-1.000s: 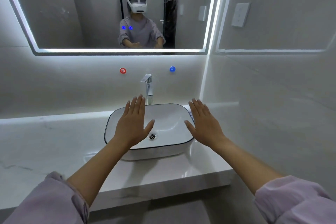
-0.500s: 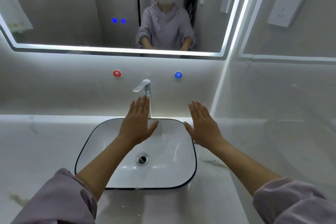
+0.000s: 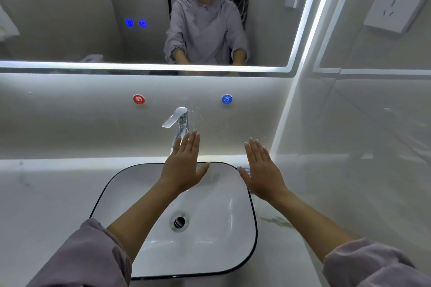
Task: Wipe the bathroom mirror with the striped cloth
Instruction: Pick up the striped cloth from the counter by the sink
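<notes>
Mirror (image 3: pixel 70 11): on the wall above and behind the sink (image 3: pixel 217 235), lit along its lower and right edges. No hand or cloth touches the glass. Judged: wiping not begun.

Table (image 3: pixel 51 205): pale stone top carrying the sink, running out to the left of it and in a narrow strip to the right.

Sink: white bowl with a dark rim, drain (image 3: pixel 179 222) at its middle. Used as the reference here.

Left hand (image 3: pixel 184 170): over the far edge of the sink, just in front of the tap (image 3: pixel 179 121). Palm down, fingers straight and close together, thumb spread. Holds nothing.

Right hand (image 3: pixel 263 172): over the far right corner of the sink, same flat pose. Holds nothing. Judged: both hands hang flat and empty because no grasp has been made yet.

Red sticker (image 3: pixel 139 99) and blue sticker (image 3: pixel 226 99): on the wall behind the sink, either side of the tap.

Striped cloth: not plainly seen. A small bluish striped patch (image 3: pixel 246 170) shows at the sink's far right corner, between the right thumb and forefinger. Cannot tell if it is the cloth. If so, the right hand is well placed to take it
</notes>
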Action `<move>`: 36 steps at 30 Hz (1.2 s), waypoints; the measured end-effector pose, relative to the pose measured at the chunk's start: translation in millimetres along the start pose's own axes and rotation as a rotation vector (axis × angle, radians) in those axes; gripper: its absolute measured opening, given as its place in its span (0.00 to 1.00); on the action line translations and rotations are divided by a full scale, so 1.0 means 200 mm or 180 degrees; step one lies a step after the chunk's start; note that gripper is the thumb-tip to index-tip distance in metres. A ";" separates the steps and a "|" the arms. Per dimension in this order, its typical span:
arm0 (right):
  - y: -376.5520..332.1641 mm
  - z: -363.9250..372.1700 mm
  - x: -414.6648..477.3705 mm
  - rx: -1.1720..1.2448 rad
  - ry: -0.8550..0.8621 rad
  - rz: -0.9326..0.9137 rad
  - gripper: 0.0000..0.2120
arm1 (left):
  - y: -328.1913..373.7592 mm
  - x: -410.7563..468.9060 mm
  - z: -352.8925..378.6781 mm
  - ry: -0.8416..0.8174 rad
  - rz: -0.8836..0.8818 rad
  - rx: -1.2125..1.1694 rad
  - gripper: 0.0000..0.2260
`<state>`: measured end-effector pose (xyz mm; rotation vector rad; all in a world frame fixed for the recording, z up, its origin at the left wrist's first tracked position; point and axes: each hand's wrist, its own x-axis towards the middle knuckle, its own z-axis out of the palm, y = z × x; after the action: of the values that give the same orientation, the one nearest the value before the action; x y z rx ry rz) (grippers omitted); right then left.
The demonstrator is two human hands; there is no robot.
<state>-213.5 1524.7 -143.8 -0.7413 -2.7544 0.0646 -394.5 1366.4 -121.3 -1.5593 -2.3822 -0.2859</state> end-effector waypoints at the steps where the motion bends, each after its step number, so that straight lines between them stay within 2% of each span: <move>1: 0.01 0.01 0.01 0.0011 0.0011 0.0036 0.34 | 0.00 0.02 0.02 -0.0013 0.0012 -0.0016 0.36; 7: 0.11 0.08 0.06 -0.0022 -0.0056 0.0261 0.34 | 0.03 0.16 0.13 -0.0215 0.0110 -0.0100 0.35; 20: 0.46 0.37 0.18 0.0182 -0.0620 0.0846 0.36 | 0.20 0.55 0.48 -0.0737 0.0249 -0.0203 0.34; 32: 0.70 0.77 0.18 0.0690 -0.1247 0.1542 0.39 | 0.31 0.87 0.98 -0.2006 0.0494 -0.0395 0.36; 36: 0.74 0.89 0.15 0.0696 -0.1438 0.1714 0.40 | 0.38 0.93 1.10 -0.2196 0.0660 -0.0517 0.35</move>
<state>-216.4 1673.7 -323.4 -1.5341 -2.7786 0.7087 -422.7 1626.3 -265.6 -2.2492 -2.6844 0.1367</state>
